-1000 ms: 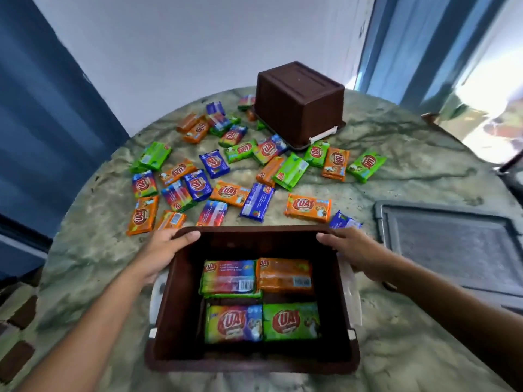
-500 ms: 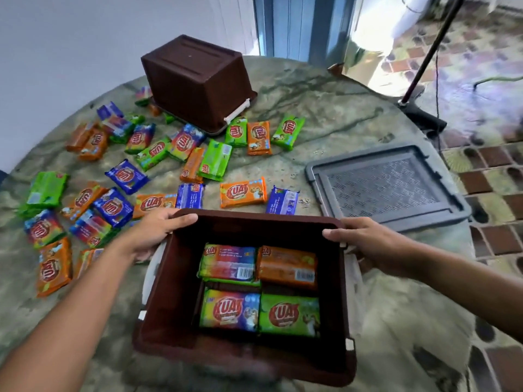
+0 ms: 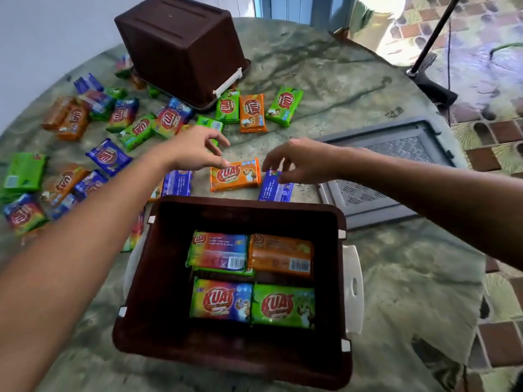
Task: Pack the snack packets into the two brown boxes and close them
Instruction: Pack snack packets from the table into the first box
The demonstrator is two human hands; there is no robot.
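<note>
Both hands empty, fingers loosely spread: left hand (image 3: pixel 198 149) above the orange packet (image 3: pixel 235 174), right hand (image 3: pixel 300 162) above the blue packet (image 3: pixel 276 189); next I pinch them for the open brown box (image 3: pixel 158 278)

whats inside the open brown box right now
The open brown box holds four snack packets on top: rainbow, orange, another rainbow, green. A green edge peeks beneath; anything deeper is covered.

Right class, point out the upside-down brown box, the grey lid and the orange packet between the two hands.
upside-down brown box (image 3: pixel 181 49), head view, its side wall.
grey lid (image 3: pixel 396 165), head view, its mesh panel.
orange packet (image 3: pixel 235 175), head view, its printed front.
</note>
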